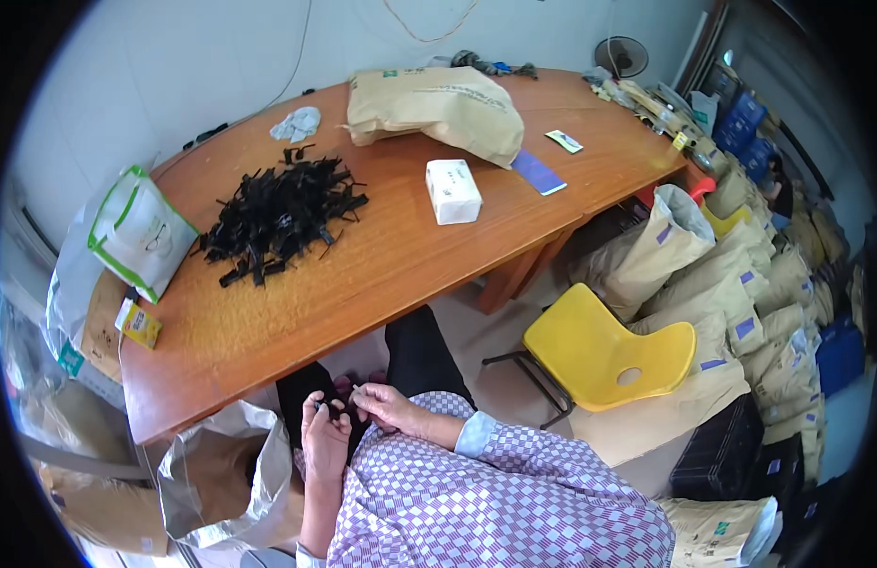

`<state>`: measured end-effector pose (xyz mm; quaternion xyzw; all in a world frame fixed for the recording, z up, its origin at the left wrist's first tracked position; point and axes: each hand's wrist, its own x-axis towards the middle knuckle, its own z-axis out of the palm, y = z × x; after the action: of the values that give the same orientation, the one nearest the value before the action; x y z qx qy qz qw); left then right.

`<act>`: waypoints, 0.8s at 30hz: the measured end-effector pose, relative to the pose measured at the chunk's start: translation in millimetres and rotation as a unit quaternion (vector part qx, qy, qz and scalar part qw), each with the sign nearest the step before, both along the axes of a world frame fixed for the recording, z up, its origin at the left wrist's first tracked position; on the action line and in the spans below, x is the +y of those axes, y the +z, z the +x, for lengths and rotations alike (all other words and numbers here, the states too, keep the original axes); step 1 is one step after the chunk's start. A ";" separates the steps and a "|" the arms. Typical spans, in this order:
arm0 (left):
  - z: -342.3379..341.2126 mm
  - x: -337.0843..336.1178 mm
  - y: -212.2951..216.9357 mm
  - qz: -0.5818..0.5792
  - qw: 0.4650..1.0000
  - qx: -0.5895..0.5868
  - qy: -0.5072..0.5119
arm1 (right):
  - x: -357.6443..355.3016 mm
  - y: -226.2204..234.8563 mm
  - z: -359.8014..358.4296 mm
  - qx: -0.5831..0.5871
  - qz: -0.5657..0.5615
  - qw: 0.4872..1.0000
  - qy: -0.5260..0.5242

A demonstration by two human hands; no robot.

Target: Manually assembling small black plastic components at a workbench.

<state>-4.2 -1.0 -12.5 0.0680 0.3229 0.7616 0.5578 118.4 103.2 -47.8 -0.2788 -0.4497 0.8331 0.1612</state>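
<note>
Both hands are close together over my lap, just off the near edge of the wooden table (391, 275). My left hand (326, 434) is closed with bent fingers around a small black piece (319, 405). Beside it, my right hand (386, 407) pinches with thumb and forefinger; what it holds is too small to make out. On the table ahead lies a loose pile of small black parts (282, 213), similar in colour to the piece in my left hand. An open silver-lined sack (225, 473) stands below the table edge, next to my left forearm.
A white-and-green bag (143, 232) and a small yellow box (138, 323) sit at the table's left end. Farther back are a tissue pack (453, 192) and a large brown paper sack (429, 109). A yellow chair (599, 346) and stacked sacks (722, 303) stand at right.
</note>
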 end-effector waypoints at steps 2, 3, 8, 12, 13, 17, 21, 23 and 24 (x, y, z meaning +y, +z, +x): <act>-0.3 0.3 -4.9 -0.002 1.000 -0.013 -0.011 | 0.5 7.5 2.2 0.009 -0.010 1.000 -0.013; -0.7 0.3 -8.7 -0.007 0.999 -0.030 -0.016 | 0.9 10.4 2.9 0.016 -0.024 0.999 -0.020; 0.5 0.9 -14.6 -0.032 0.998 -0.016 -0.058 | 2.7 0.5 1.9 0.055 -0.022 0.998 -0.014; -2.0 0.8 -22.1 -0.043 0.993 -0.033 -0.106 | 4.6 -5.6 1.9 0.068 -0.011 0.998 -0.009; 3.1 1.9 -13.1 -0.048 0.993 -0.048 -0.098 | 3.7 1.4 1.7 0.070 -0.009 0.997 -0.011; 1.5 -0.3 -15.6 -0.014 0.990 -0.030 -0.136 | 3.9 10.3 4.0 0.066 -0.031 0.997 -0.003; 3.8 2.1 -11.3 -0.007 0.986 -0.009 -0.166 | 8.1 4.7 7.3 0.071 -0.073 0.991 0.084; 4.8 2.3 -9.9 -0.009 0.986 -0.003 -0.169 | 9.3 9.3 10.6 0.077 -0.059 0.991 0.095; 5.4 2.7 -9.2 -0.010 0.985 0.001 -0.171 | 9.0 9.1 9.8 0.076 -0.054 0.991 0.095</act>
<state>1.1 1.7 -21.7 0.1178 0.3146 0.6517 0.6800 128.2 112.2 -38.7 -0.1789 -0.4149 0.8866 0.0993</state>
